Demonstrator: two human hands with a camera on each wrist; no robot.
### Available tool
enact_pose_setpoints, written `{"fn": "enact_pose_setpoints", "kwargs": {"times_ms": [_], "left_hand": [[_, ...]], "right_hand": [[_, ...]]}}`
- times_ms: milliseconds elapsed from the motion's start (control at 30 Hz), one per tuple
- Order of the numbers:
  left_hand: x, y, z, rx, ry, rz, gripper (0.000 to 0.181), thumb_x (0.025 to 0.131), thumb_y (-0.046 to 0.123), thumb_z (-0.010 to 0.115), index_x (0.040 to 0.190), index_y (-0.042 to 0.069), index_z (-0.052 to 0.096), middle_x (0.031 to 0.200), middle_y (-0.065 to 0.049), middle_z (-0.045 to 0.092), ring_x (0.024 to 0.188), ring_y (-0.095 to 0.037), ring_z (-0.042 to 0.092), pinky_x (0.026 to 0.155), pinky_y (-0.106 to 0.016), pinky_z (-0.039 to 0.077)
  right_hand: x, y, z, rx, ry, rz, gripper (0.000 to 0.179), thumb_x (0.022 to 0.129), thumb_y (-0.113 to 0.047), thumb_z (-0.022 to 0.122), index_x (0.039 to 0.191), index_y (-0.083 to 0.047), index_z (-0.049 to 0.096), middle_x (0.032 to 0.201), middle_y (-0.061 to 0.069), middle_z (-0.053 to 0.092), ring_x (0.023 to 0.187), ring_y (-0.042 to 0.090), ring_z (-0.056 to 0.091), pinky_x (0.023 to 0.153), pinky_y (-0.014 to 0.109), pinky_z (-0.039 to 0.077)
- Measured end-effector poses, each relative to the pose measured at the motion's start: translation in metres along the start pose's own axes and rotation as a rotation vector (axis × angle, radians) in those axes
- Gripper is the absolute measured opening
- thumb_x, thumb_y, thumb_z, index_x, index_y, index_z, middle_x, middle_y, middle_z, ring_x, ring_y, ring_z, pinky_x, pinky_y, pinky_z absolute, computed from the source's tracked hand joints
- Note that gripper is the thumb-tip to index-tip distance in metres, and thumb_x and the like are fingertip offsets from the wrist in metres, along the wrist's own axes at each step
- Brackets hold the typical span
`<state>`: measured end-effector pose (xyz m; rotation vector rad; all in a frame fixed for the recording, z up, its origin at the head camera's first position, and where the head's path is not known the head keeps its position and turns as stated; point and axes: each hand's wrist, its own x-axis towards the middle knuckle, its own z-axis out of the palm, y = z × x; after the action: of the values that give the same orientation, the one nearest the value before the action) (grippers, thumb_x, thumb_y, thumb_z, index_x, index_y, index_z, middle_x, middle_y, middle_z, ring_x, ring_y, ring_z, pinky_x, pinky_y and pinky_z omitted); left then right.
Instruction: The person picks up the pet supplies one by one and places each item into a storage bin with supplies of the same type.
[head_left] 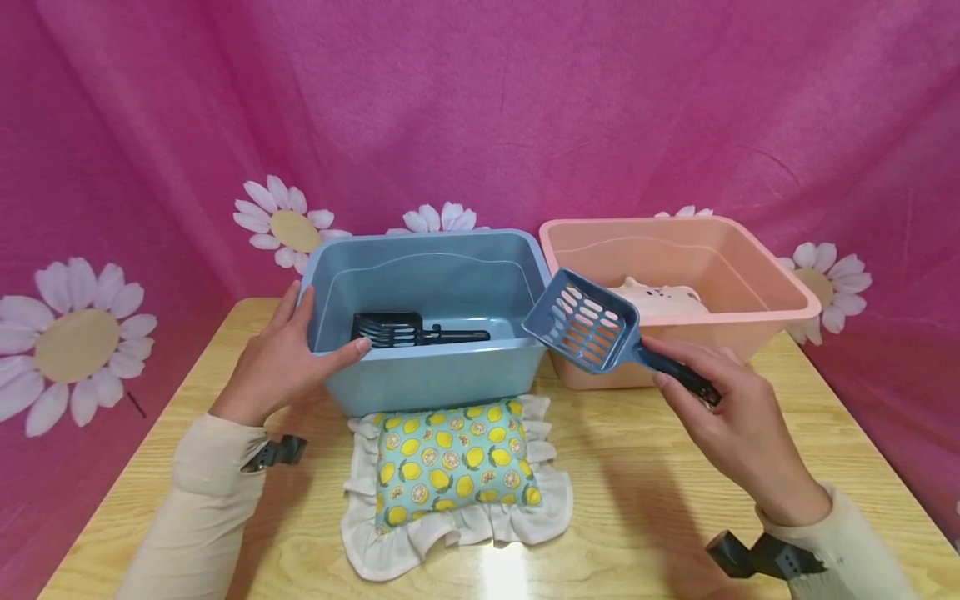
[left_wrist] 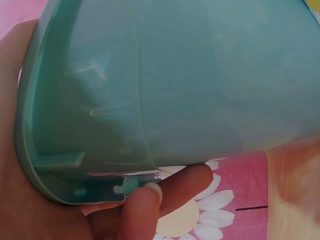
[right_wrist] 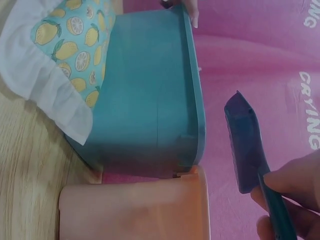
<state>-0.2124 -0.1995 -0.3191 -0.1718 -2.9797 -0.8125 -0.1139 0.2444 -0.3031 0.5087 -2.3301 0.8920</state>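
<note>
My right hand [head_left: 738, 417] grips a blue slotted litter scoop [head_left: 581, 321] by its dark handle. The scoop is raised in front of the gap between two bins, its head pointing left. My left hand [head_left: 281, 358] holds the left end of a blue bin [head_left: 435, 379], thumb over the front rim; in the left wrist view its fingers [left_wrist: 187, 187] curl beneath the rim. Inside the blue bin lies a black slotted scoop [head_left: 397, 330]. A pink bin [head_left: 765, 329] to the right holds a pale item with a small face print [head_left: 660, 298], partly hidden.
A lemon-print cushion [head_left: 457, 458] with white ruffles lies on the wooden table [head_left: 622, 517] before the blue bin. Behind the bins hangs a magenta cloth [head_left: 480, 108] with white daisies. The two bins stand side by side, close together.
</note>
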Motion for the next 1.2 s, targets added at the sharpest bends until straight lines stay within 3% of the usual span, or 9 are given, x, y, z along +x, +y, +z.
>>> {"fn": "enact_pose_setpoints", "kwargs": {"times_ms": [433,900,1200], "left_hand": [[0.002,-0.001,-0.001,-0.006,-0.011,0.017,0.111,0.078,0.075,0.054,0.156,0.019,-0.002,0.162,-0.011,-0.004,0.13,-0.053,0.032,0.091,-0.072,0.038],[0.001,-0.001,-0.002,0.011,-0.023,0.013,0.112,0.078,0.075,0.054,0.156,0.016,-0.002,0.161,-0.011,-0.006,0.132,-0.054,0.029,0.092,-0.072,0.037],[0.001,-0.002,-0.001,0.007,-0.018,0.01,0.112,0.077,0.076,0.055,0.156,0.021,-0.003,0.162,-0.01,-0.006,0.133,-0.054,0.028,0.093,-0.073,0.035]], "right_hand": [[0.009,-0.005,0.005,0.022,-0.034,-0.022,0.05,0.079,0.007,0.074,0.124,-0.015,0.067,0.119,0.001,0.066,0.098,0.009,0.052,0.08,0.011,0.041],[0.032,-0.008,0.024,0.097,-0.105,-0.138,0.048,0.08,0.006,0.073,0.124,-0.011,0.067,0.118,0.002,0.067,0.103,0.012,0.056,0.087,0.016,0.039],[0.05,-0.015,0.042,0.14,-0.168,-0.115,0.041,0.085,0.002,0.07,0.124,-0.013,0.067,0.119,0.0,0.066,0.105,0.015,0.055,0.087,0.02,0.041]]}}
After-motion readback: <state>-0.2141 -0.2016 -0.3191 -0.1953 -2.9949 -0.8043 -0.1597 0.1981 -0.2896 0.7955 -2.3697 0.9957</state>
